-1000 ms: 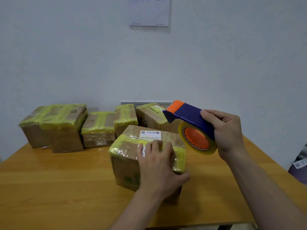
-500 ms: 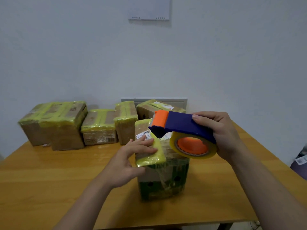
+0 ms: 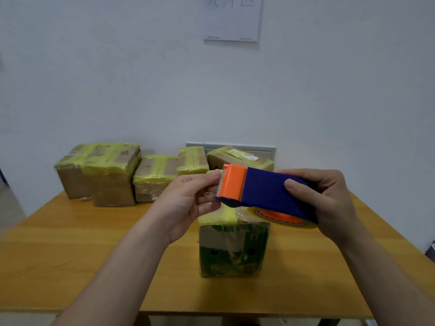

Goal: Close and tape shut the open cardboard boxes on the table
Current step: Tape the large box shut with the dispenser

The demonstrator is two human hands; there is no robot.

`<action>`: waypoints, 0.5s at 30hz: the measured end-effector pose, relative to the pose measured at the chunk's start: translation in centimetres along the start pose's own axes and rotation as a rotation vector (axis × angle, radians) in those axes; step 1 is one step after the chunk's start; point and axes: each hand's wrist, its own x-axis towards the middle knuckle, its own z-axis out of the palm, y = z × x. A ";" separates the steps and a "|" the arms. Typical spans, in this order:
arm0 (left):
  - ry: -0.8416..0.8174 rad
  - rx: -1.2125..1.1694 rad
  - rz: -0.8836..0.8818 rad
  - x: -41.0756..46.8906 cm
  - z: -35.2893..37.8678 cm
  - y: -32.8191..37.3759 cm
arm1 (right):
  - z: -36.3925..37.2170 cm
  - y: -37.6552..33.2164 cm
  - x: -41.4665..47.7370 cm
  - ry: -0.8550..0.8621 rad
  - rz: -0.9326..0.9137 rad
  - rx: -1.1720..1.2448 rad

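The box (image 3: 234, 248) sits straight below the hands: right hand (image 3: 329, 203) grips the crosswise tape dispenser (image 3: 266, 190), left hand (image 3: 188, 203) pinches its tape end (image 3: 207, 196).

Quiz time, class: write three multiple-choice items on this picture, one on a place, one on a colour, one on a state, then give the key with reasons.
1. Where does the nearest box stand?
A. against the wall
B. below the tape dispenser
C. on the floor
2. The dispenser's front end is:
A. orange
B. green
C. white
3. The dispenser is:
A. set down, untouched
B. gripped by the right hand
C. inside a box
Key: B, the box shows under the dispenser; A, orange against the blue body; B, right fingers wrap it while the left hand pinches the tape end.
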 end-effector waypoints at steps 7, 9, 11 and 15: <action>-0.284 -0.448 -0.141 -1.0 -0.3 -1.7 | 0.2 -0.4 -0.8 -0.032 0.037 0.118; -0.205 -0.398 -0.130 -0.9 -0.6 -2.1 | 0.1 -0.4 -0.9 -0.040 0.053 0.099; -0.078 -0.180 -0.064 -1.0 -0.9 -2.1 | -0.1 -0.4 -1.0 -0.065 0.063 0.047; 0.069 0.179 0.074 -1.6 -1.5 -2.6 | -1.0 -0.5 -1.0 -0.142 0.138 -0.030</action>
